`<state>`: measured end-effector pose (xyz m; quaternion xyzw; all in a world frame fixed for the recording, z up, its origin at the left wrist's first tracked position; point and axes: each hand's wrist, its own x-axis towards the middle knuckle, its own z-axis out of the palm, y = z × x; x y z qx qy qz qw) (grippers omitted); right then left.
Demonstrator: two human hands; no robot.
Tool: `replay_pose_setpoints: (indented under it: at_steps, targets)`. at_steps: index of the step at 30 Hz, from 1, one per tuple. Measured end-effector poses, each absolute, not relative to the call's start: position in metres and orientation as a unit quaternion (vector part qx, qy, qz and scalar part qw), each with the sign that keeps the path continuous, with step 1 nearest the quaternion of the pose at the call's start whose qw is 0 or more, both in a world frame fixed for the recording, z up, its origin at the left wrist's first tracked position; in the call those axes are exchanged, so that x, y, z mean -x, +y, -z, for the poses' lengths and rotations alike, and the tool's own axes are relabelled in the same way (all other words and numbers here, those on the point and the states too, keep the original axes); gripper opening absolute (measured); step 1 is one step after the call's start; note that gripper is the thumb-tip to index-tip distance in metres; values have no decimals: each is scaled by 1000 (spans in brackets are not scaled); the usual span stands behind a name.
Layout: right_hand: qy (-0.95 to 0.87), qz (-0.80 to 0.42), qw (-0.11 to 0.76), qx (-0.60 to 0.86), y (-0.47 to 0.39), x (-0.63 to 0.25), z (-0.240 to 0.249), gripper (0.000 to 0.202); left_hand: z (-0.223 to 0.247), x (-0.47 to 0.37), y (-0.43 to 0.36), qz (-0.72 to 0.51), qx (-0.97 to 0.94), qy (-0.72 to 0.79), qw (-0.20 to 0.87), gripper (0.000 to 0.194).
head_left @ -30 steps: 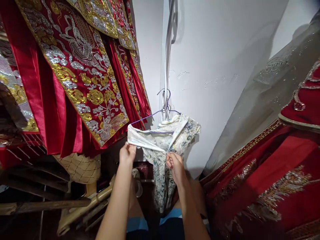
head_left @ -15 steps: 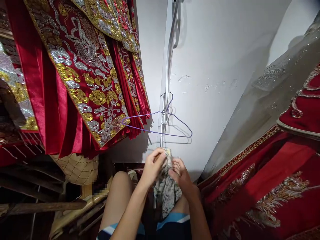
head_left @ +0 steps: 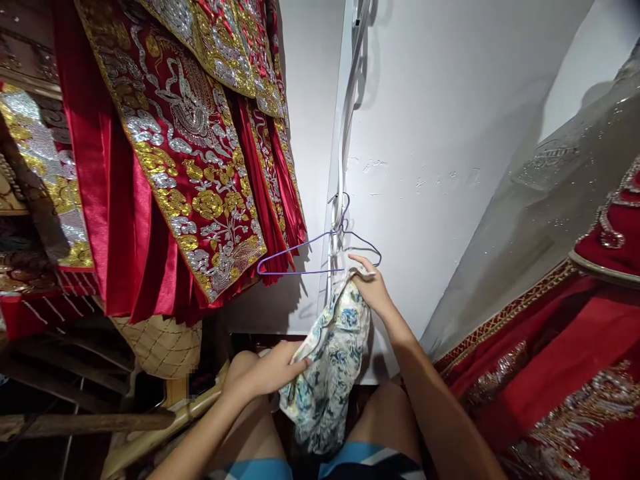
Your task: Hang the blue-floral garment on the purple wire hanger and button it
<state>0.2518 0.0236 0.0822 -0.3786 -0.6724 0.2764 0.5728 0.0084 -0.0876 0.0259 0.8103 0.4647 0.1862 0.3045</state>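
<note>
The garment (head_left: 343, 353) is white with blue flowers, the hanger (head_left: 300, 273) purple.

Bright wall (head_left: 430, 127), dim lower left corner

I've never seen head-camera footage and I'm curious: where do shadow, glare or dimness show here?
Head view: a shadow falls on the white wall beside the red costume, whose sequins glint; the wooden pole at lower left sits in gloom. Head view again: the floral garment, gripped by the left hand and right hand, is lit enough to show its print.
</note>
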Motion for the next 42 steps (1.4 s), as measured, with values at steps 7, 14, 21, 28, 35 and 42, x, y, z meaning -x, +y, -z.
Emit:
replay_pose_setpoints:
  at_steps: [7,14,21,28,35,42]
  targets:
    - [-677,-305,514,429,52,-248,-49,19,-59,32,-81,34,-781,622,38,34]
    - [-651,-219,547,479,4,-301,-67,26,-103,39,-61,-207,-785,583,-22,26]
    - [-655,-276,543,447,-21,-289,-76,23,-152,11,-25,-394,-775,494,6,18]
    - [-655,-217,566,450,-45,-305,-81,53,-151,2,16,-386,-827,408,14,35]
    - [-626,-89,553,542,-46,-359,-119,47,-151,-3,8,-375,-833,405,-41,23]
    - [-628,-34,531,567,-31,-374,-137,57,-147,-18,8,-383,-821,420,-56,24]
